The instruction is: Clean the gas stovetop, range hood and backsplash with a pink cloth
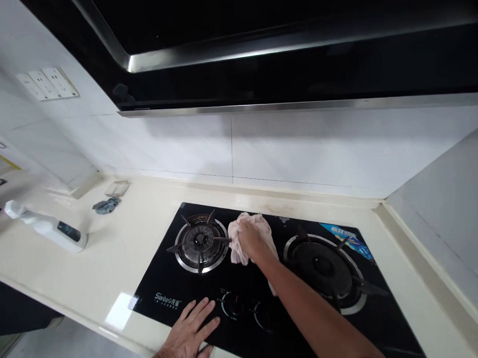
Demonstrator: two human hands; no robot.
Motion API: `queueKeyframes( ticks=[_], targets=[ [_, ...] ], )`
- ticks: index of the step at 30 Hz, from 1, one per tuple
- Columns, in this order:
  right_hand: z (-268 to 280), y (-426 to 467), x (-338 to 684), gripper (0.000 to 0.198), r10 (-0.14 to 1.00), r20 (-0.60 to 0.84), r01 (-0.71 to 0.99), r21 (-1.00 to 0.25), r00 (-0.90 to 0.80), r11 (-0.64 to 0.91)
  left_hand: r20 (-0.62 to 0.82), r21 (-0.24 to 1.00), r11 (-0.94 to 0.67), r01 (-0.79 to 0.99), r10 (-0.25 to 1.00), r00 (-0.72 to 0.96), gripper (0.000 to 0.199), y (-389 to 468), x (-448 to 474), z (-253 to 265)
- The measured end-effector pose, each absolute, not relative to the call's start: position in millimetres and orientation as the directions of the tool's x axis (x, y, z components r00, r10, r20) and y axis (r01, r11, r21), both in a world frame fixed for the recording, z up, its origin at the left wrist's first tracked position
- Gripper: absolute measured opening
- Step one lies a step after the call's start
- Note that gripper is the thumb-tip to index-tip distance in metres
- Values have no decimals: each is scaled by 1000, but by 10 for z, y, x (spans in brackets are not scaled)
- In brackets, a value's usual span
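My right hand (250, 240) grips a pale pink cloth (260, 223) and presses it on the black glass gas stove (243, 299), between the two burners. The cloth touches or lies very near a prong of the left burner (201, 242). My right forearm crosses in front of part of the right burner (324, 267). Flat on the stove's front edge rests my left hand (191, 332), fingers spread, left of the two control knobs (232, 304). It holds nothing.
A black range hood (259, 79) hangs low above the stove. On the left counter (119, 246) lie a white spray bottle (48, 226), a crumpled grey-blue rag (106, 205) and a small clear tray (117, 188). White tiled walls (183, 144) stand behind and to the right.
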State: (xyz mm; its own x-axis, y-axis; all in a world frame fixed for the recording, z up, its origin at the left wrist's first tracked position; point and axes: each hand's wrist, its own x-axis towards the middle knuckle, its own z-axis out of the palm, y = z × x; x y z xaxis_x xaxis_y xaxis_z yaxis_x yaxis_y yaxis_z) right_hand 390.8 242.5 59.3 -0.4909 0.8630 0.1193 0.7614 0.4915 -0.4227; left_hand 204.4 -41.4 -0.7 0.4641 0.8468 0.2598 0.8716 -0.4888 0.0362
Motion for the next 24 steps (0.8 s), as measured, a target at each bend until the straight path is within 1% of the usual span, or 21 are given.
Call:
queueKeyframes(
  ticks=[3, 5, 9, 11, 13, 16, 18, 20, 22, 24],
  targets=[
    [715, 2690, 3838, 44, 871, 130, 782, -392, -474, 484, 257, 61, -489, 870, 850, 460, 71, -415, 2038, -23],
    [705, 2667, 3882, 45, 871, 119, 792, -371, -477, 485, 261, 76, -493, 867, 849, 460, 69, -414, 2037, -38],
    [491, 2125, 4076, 47, 866, 123, 819, -283, -484, 498, 250, 90, -483, 871, 858, 449, 70, -418, 2039, -57],
    [372, 1759, 4153, 45, 856, 119, 818, -254, -503, 516, 243, 77, -482, 873, 858, 452, 71, -419, 2036, -58],
    [312, 1467, 4175, 40, 817, 83, 772, -284, -571, 568, 248, 59, -482, 874, 855, 454, 72, -420, 2032, -59],
    [360, 1317, 4122, 35, 706, -15, 669, -336, -708, 663, 273, 22, -484, 875, 845, 460, 74, -420, 2022, -72],
    [449, 1432, 4082, 33, 627, -90, 618, -329, -773, 714, 293, -3, -485, 874, 836, 465, 75, -417, 2015, -92],
    [541, 1677, 4074, 34, 586, -136, 596, -309, -799, 741, 315, -24, -486, 873, 825, 469, 76, -410, 2004, -116],
    [614, 1991, 4100, 36, 602, -146, 615, -293, -785, 732, 331, -44, -492, 869, 814, 478, 76, -398, 1990, -138],
    [668, 2308, 4146, 43, 654, -147, 667, -267, -742, 696, 339, -64, -503, 862, 801, 493, 75, -383, 1978, -149]
  ],
)
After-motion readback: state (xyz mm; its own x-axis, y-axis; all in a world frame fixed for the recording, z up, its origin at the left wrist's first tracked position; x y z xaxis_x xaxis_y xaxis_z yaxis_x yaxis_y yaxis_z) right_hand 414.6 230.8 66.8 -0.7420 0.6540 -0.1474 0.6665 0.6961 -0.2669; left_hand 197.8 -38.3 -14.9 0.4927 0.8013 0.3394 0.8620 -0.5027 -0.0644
